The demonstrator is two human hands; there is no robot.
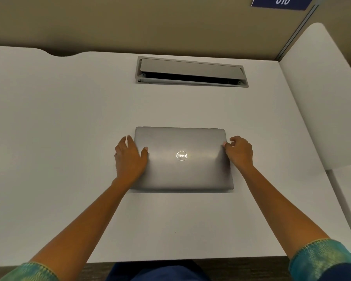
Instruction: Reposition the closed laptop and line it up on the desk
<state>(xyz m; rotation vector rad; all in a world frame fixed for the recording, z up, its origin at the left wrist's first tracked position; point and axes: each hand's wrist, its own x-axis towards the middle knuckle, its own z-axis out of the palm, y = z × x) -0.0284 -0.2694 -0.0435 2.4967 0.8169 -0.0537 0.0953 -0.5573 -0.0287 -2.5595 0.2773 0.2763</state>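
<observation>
Closed laptop (182, 159) flat on surface (69, 118), long axis crosswise (nearly square-on); left hand (130, 157) spread, right hand (239, 152) curled, bracketing short edges.

Left hand (130, 157): palm covers the laptop's (182, 159) 9 o'clock edge; contact under the palm is hidden. Fingers beyond that edge; whether they touch the tabletop (69, 118) cannot be told.

Right hand (239, 151): fingers curled at the laptop's 3 o'clock edge, tips hidden behind the knuckles; grip or mere touch not resolvable.

Cable box (192, 72) at 12 o'clock: interior below the raised flap is dark, contents unreadable.

Blue sign (282, 2) at 1 o'clock: cut by the top edge; only "010" legible.

Patterned sleeves (320, 258) at 5 and 7 o'clock: cut off by the bottom edge.

Tabletop: left side runs out of view at 9 o'clock.
</observation>
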